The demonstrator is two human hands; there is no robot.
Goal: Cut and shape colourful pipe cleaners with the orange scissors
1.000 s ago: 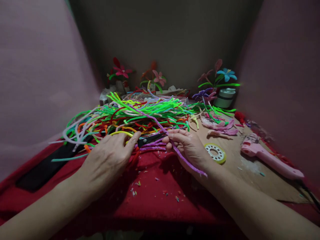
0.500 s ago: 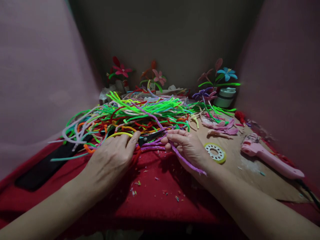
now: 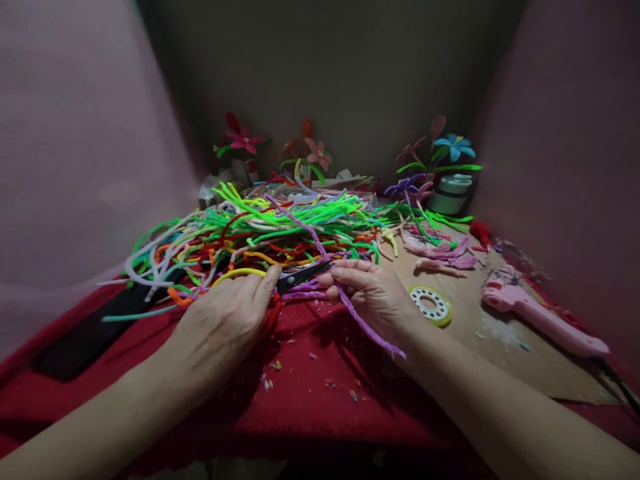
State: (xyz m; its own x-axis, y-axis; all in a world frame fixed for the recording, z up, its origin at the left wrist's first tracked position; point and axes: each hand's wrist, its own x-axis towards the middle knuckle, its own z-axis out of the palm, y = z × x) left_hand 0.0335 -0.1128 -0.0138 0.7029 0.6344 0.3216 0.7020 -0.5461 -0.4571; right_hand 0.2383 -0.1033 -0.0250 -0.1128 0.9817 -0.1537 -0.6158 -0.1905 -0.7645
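My left hand [image 3: 230, 303] is closed around the handles of a pair of scissors [image 3: 301, 277], whose dark blades point right toward my other hand. Part of a yellow handle loop shows above the knuckles. Between the thumb and fingers of my right hand [image 3: 367, 287] a purple pipe cleaner [image 3: 370, 323] is pinched; its near end hangs over my palm and its far part reaches up and left across the pile. The scissor tips are at the pipe cleaner beside my fingertips. More purple pipe cleaners [image 3: 305, 291] lie beneath the blades.
A heap of coloured pipe cleaners [image 3: 300, 220] covers the middle. On the brown board [image 3: 470, 340] at right are a tape roll [image 3: 430, 306] and a pink hot glue gun [image 3: 545, 317]. Pipe-cleaner flowers [image 3: 454, 148] stand behind. Scraps dot the red cloth [image 3: 310, 400].
The hanging end of the purple pipe cleaner has shifted slightly left and down, and its far part has moved a little. Both hands stay nearly in place.
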